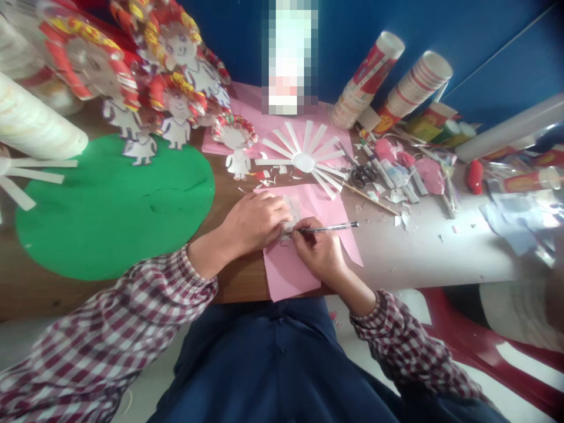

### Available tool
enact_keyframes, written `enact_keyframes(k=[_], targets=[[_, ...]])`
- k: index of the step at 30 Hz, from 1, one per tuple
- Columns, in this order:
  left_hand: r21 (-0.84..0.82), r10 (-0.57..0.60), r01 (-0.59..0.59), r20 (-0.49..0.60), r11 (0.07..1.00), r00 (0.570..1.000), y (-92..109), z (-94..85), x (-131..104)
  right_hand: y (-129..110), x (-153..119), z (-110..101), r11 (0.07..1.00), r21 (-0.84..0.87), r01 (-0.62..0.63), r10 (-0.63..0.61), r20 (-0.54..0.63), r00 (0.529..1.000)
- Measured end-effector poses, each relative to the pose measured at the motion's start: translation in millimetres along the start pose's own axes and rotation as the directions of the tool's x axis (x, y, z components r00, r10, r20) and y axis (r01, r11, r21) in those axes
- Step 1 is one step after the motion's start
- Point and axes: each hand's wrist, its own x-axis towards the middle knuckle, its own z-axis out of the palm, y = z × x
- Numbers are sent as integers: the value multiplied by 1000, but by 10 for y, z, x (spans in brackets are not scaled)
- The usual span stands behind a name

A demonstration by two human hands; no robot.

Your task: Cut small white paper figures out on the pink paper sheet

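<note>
A pink paper sheet lies at the table's front edge, with a small greyish paper cutout on top of it. My left hand presses the cutout down from the left, fingers bent and close together. Pinched in my right hand is a pen, its tip end at the cutout's lower right edge. Short dark lines show on the pink paper just below the cutout. The fingers partly hide the cutout, so its full outline cannot be made out.
A green oval sheet lies left. Behind are paper dolls, a white strip-cut paper cup, scissors, a thin stick and paper scraps. Stacked paper cups stand back right; a red chair is below right.
</note>
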Motion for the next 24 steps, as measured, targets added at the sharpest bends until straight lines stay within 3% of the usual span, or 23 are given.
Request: enact_keyframes(k=[24], targets=[[-15,-14,14,23,1000,1000,0,-5,5,-11,-1,-3,999,42,26,-27,32,999]])
